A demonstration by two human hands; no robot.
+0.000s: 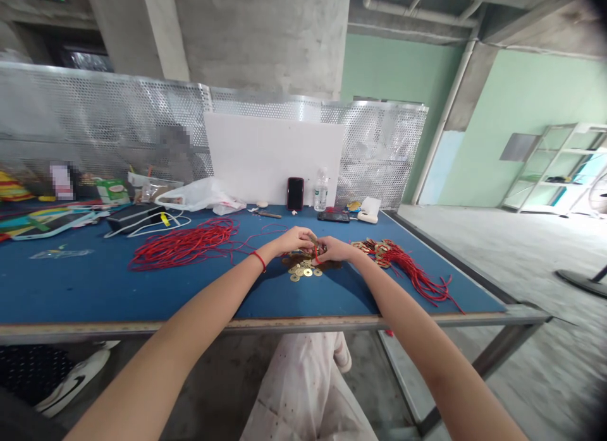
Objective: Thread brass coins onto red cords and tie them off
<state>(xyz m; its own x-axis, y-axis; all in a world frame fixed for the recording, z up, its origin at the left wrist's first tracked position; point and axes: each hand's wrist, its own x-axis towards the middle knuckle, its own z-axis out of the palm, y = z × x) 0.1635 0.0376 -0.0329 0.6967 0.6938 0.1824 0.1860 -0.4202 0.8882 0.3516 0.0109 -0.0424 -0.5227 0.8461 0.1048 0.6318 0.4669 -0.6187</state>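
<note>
Worktop: blue-topped table (95, 289) with a metal edge, seen from the head camera; the arms reach across it from the near edge.

Backdrop: white board (270, 157) stands upright against a perforated metal screen (379, 150) at the far edge.

Far edge items: black smartphone (294, 193) leaning upright, just beside a plastic water bottle (321, 189); a dark flat device (333, 216) lies in front of the bottle.

Left side items: white cable (147, 225) loops near a black power bank (128, 218); a teal-edged flat board (52, 225) lies further left.

Containers: white plastic bag (199, 196) lies crumpled, its contents hidden; a clear pouch (159, 189) beside it holds something brownish, too small to tell.

Loose cord: red cord bundle (183, 245) lies left of the hands, with strands running toward them.

Left hand (294, 240): fingertips pinch narrowly on a red cord (317, 254), with a red bracelet (258, 260) on the wrist.

Right hand (334, 249): fingertips meet the left's over the same cord, closed narrowly.

Coins: brass coins (301, 269) lie piled on the table directly below the hands; more coins strung on red tassels (403, 264) lie to the right, near the right hand.
</note>
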